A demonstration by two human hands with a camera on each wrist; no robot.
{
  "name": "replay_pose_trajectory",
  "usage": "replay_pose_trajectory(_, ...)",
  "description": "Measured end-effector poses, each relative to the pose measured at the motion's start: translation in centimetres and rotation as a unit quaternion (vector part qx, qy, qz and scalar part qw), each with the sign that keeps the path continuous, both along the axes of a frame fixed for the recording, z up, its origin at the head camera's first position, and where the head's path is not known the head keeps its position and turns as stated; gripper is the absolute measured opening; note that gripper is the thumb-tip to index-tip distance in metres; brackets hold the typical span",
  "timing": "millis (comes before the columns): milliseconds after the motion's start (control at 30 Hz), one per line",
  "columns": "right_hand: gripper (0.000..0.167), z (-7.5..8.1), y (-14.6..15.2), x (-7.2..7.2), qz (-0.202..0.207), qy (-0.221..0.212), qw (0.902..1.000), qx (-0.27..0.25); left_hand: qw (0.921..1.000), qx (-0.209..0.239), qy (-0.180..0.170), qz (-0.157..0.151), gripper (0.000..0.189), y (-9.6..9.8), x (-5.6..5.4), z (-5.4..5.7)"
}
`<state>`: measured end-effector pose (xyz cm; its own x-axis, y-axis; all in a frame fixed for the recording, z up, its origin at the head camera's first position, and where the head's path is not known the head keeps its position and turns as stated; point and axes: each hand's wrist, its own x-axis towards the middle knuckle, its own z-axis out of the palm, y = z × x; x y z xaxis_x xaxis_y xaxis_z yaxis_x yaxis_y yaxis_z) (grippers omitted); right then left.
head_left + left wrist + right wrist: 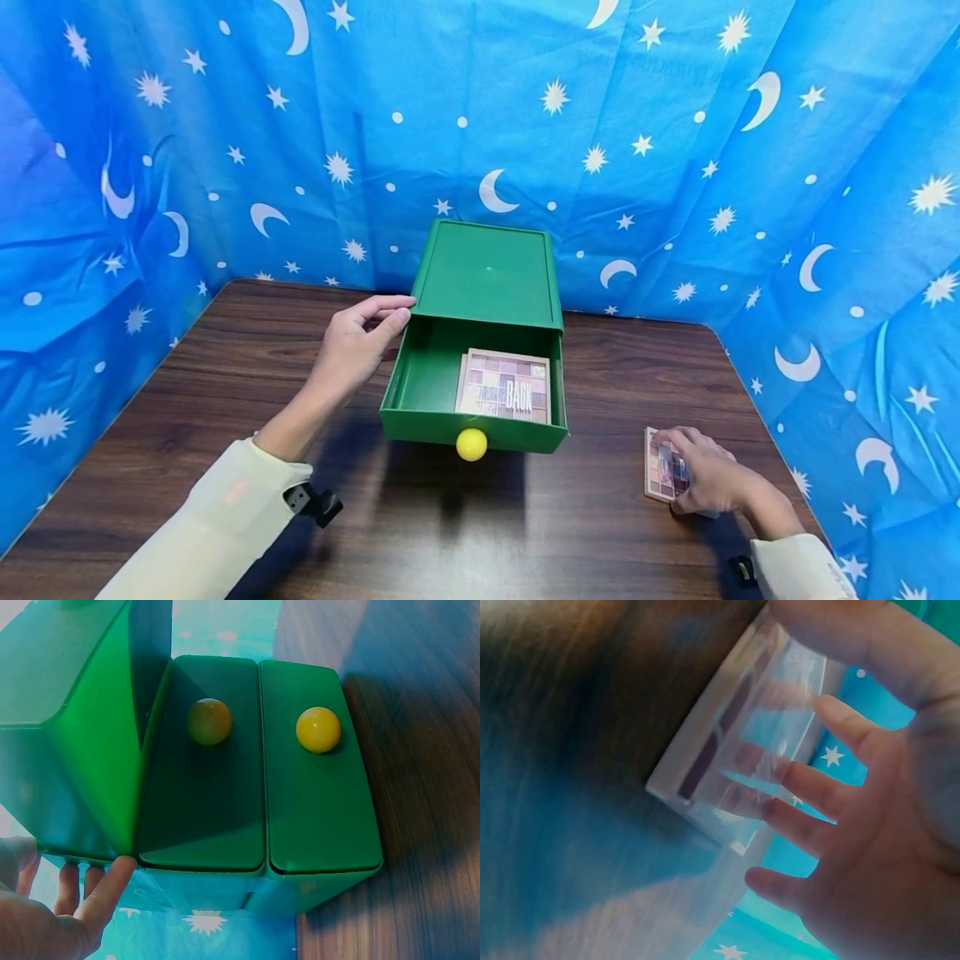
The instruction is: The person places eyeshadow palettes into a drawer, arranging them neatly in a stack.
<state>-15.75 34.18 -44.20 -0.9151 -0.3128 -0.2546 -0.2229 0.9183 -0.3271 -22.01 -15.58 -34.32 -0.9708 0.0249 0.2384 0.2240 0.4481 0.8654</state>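
A green drawer cabinet (491,271) stands at the middle back, its top drawer (427,423) pulled out with a yellow knob (471,444) in front. Inside that drawer, on its right side, lies a makeup palette (504,387) with another edge peeking out beneath. My left hand (341,350) touches the cabinet's upper left front corner; in the left wrist view its extended fingers (109,894) rest along the cabinet's side. On the table at right lies another makeup palette (657,487). Over its clear lid (739,769) my right hand (708,475) spreads its fingers, contact partly unclear.
Two lower drawers show in the left wrist view, both pushed in, each with a yellow knob (318,730). The dark wooden table (600,533) is walled by a blue curtain (510,92) with moons and stars, close behind the cabinet.
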Motion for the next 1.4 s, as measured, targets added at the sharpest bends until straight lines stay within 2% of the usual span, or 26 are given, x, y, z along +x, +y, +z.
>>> replay_pose_trajectory(267, 0.080, -0.3, 0.2, 0.0, -0.003, 0.007, 0.9999, -0.010, 1.0000, -0.002, -0.003, 0.000, 0.035, 0.1, -0.1, -0.2)
replay_pose_trajectory(467, 0.077, 0.7, -0.1, 0.1, -0.019, 0.020, 0.9995, -0.017, 1.0000, -0.005, -0.004, 0.002, 0.035, 0.2, -0.1, -0.2)
replay_pose_trajectory(600, 0.079, 2.1, -0.5, -0.1, -0.017, 0.041, 0.9989, -0.013, 1.0000, -0.002, 0.000, 0.003, 0.034, 0.1, -0.1, -0.3)
replay_pose_trajectory(867, 0.084, 5.4, -2.4, -0.5, 0.015, 0.114, 0.9934, -0.002, 1.0000, 0.004, 0.006, -0.002, 0.034, 0.0, -0.2, -0.3)
replay_pose_trajectory(1100, 0.083, 8.9, -4.7, -0.8, 0.045, 0.135, 0.9897, -0.015, 1.0000, 0.004, 0.002, 0.000, 0.035, 0.0, -0.1, -0.2)
replay_pose_trajectory(1400, 0.082, 13.2, -7.9, -1.1, 0.093, 0.182, 0.9773, -0.057, 1.0000, 0.001, 0.002, 0.001, 0.034, 0.0, -0.1, -0.1)
